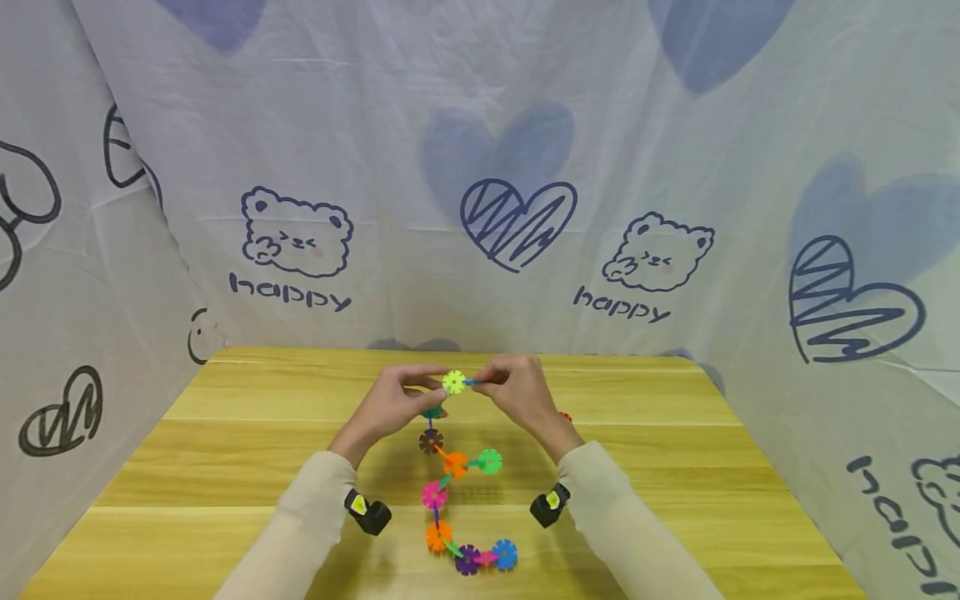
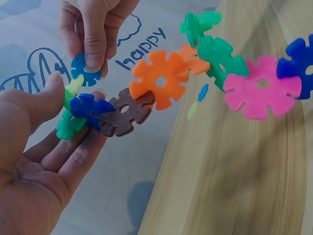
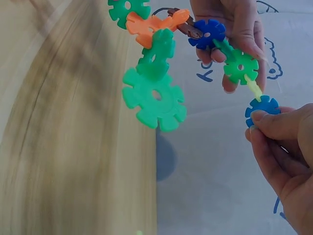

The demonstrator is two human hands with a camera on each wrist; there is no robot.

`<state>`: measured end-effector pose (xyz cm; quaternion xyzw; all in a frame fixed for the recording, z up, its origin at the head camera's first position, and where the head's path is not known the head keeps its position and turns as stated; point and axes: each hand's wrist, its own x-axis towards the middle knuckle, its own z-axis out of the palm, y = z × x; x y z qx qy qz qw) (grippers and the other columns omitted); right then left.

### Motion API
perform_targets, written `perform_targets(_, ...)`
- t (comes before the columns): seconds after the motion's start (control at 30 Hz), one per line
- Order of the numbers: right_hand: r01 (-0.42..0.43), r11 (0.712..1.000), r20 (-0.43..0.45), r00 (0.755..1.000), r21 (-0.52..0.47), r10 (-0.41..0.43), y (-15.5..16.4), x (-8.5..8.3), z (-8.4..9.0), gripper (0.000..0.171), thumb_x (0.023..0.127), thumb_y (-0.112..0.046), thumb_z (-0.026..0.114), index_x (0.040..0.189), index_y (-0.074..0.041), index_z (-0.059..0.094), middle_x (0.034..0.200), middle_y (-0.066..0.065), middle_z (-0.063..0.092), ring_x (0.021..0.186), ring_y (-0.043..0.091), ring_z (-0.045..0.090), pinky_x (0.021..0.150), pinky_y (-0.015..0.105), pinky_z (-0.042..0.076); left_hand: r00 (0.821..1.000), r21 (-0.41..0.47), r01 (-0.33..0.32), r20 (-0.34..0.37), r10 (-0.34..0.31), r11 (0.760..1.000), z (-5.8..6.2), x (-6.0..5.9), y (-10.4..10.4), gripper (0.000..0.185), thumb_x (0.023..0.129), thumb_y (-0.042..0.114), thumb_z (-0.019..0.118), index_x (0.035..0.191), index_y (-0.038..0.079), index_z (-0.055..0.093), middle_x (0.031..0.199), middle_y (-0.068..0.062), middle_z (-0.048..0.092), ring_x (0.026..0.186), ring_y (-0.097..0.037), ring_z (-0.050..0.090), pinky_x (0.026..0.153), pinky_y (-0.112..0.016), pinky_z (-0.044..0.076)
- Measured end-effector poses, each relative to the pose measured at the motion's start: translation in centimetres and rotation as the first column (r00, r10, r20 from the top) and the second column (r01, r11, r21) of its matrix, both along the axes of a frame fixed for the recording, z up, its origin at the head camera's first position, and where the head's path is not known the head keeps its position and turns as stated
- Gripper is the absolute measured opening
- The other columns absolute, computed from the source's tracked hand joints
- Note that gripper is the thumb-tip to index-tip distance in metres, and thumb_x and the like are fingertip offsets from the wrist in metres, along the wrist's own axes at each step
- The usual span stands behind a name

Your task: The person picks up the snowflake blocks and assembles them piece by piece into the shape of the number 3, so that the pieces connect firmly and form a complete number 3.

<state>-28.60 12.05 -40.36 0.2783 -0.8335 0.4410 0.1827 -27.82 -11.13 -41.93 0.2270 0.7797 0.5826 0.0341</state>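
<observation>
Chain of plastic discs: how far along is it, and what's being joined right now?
Done: a chain of linked discs already runs across the wooden table up to the hands. In hand: the left hand holds the chain's top end, and the right hand pinches a small blue disc against the yellow-green disc. Left: seating that disc; one loose red piece lies beside the right hand.

The disc chain [image 1: 457, 492] lies on the counter [image 1: 225, 467], between the left hand [image 1: 390, 406] and right hand [image 1: 521, 392], which meet at its far end.

multicoloured disc chain [image 1: 450, 467], yellow-wood table [image 1: 225, 467]
</observation>
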Motion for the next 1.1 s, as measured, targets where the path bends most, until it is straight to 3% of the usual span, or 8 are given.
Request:
perform_targets(0.27,-0.012,0.999,-0.121,0.993,0.039,0.017,-0.4,0.1,-0.4,0.008,0.08,0.007,0.083,0.076,0.001,0.079,0.075,0.013,0.076,0.062,0.021,0.071,0.059,0.018,0.057,1.0,-0.012,-0.006,-0.005,0.006,1.0,0.6,0.3,0.2,0.038,0.1,0.014,0.069,0.137,0.005,0.066,0.121,-0.023,0.072,0.082,-0.025,0.079,0.082,-0.034,0.063)
perform_targets(0.6,0.011,0.999,-0.134,0.991,-0.043,-0.016,-0.5,0.1,-1.0,0.01,0.081,0.004,0.084,0.074,0.001,0.077,0.075,0.015,0.076,0.061,0.024,0.073,0.059,0.018,0.058,0.997,0.064,0.037,0.06,-0.041,0.997,1.2,0.5,0.4,0.04,0.103,0.009,0.063,0.141,-0.001,0.06,0.126,-0.029,0.069,0.082,-0.02,0.079,0.084,-0.036,0.064)
perform_targets(0.9,0.014,0.998,-0.155,0.988,-0.066,-0.024,-0.7,0.3,-0.9,0.015,0.079,0.006,0.084,0.07,0.0,0.073,0.073,0.015,0.075,0.06,0.024,0.073,0.057,0.019,0.058,0.99,0.119,0.042,0.132,-0.058,0.992,1.1,0.7,0.2,0.042,0.102,0.004,0.062,0.143,-0.003,0.057,0.132,-0.03,0.066,0.093,-0.035,0.078,0.086,-0.036,0.063)
perform_targets(1.1,0.023,0.996,-0.159,0.987,-0.083,-0.036,-0.8,0.5,-0.7,0.015,0.078,0.007,0.084,0.07,0.0,0.074,0.072,0.015,0.075,0.06,0.025,0.073,0.057,0.018,0.058,0.989,0.124,0.044,0.132,-0.06,0.991,1.1,0.7,0.2,0.043,0.102,0.004,0.063,0.144,-0.003,0.056,0.133,-0.029,0.066,0.098,-0.044,0.076,0.088,-0.037,0.063)
